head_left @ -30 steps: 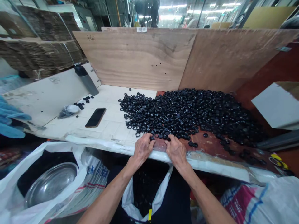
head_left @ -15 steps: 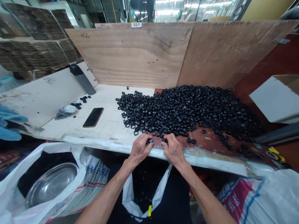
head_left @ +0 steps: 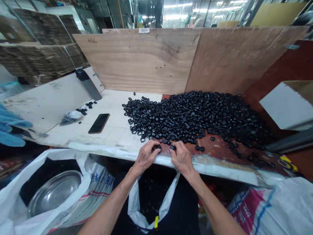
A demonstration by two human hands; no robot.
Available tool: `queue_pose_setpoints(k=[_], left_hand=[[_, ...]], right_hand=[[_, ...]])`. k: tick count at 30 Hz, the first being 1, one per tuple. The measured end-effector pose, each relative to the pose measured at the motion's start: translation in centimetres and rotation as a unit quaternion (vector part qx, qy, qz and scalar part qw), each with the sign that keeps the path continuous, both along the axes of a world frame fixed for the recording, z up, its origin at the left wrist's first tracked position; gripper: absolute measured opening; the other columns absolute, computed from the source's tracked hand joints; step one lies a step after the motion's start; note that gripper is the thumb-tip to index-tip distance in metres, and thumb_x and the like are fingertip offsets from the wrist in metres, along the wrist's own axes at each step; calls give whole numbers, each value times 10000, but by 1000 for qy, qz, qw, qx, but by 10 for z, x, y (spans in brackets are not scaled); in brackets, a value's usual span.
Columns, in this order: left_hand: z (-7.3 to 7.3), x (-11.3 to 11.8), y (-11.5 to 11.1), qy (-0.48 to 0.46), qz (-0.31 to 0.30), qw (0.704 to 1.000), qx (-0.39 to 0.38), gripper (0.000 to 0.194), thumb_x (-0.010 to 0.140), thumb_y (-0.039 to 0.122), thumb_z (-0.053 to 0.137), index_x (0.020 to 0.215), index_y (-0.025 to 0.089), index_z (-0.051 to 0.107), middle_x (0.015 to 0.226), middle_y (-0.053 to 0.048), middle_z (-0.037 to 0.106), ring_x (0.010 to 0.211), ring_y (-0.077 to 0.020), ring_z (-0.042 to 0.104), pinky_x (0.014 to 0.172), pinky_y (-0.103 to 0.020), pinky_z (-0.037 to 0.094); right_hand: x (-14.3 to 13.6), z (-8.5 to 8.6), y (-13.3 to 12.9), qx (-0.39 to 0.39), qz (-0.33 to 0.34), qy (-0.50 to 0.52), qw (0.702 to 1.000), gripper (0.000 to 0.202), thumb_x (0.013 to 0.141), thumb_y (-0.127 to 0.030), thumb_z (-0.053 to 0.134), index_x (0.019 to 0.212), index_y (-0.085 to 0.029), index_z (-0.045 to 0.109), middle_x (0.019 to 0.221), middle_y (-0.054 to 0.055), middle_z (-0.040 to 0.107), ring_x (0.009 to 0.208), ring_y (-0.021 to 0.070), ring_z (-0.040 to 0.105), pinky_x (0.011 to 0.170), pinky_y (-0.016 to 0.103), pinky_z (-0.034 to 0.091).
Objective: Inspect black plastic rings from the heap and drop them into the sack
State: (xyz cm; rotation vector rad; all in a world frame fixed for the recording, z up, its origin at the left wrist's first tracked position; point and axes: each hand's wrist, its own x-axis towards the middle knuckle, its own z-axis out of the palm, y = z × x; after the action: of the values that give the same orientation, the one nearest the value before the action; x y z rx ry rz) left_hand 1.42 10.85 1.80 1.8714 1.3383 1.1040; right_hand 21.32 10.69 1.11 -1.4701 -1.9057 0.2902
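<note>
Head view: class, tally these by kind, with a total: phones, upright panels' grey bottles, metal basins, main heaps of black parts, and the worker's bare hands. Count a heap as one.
Phone: 1
Grey bottle: 1
Metal basin: 1
Main heap of black parts: 1 (single pieces overlap too much to count)
Bare hands: 2, left hand and right hand
Total: 6

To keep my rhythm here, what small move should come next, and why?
Perhaps lower the left hand and right hand and release their parts into the middle bag: both pinch parts by the table edge, and that bag gapes below.
</note>
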Motion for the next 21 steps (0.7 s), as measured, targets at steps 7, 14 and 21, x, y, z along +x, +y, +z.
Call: queue_pose_setpoints(k=[7,14,21], left_hand=[[15,3,-21,-268,-33,945,-182,268,834,280,679,1080,174,660,945,-45,695,818,-161,647,754,-271,521],[3,16,-52,-349,10,914,-208,347,759,252,769,1078,182,653,1018,-54,708,943,-174,668,856,-285,544],[7,16,-75,-295,128,927,-192,234,770,272,746,974,160,718,977,-62,749,911,-196,703,858,-323,574]], right_hand=[[-5,12,-19,-19,132,232,964,275,887,-178,568,1160,-206,588,1065,75,575,747,149,601,649,277,525],[-20,11,-39,-114,156,372,908,73,875,-229,619,932,-203,657,972,49,621,851,165,621,757,282,539],[-31,1,-60,-220,108,446,861,178,851,-326,671,975,-205,626,908,33,631,797,164,640,753,299,571]])
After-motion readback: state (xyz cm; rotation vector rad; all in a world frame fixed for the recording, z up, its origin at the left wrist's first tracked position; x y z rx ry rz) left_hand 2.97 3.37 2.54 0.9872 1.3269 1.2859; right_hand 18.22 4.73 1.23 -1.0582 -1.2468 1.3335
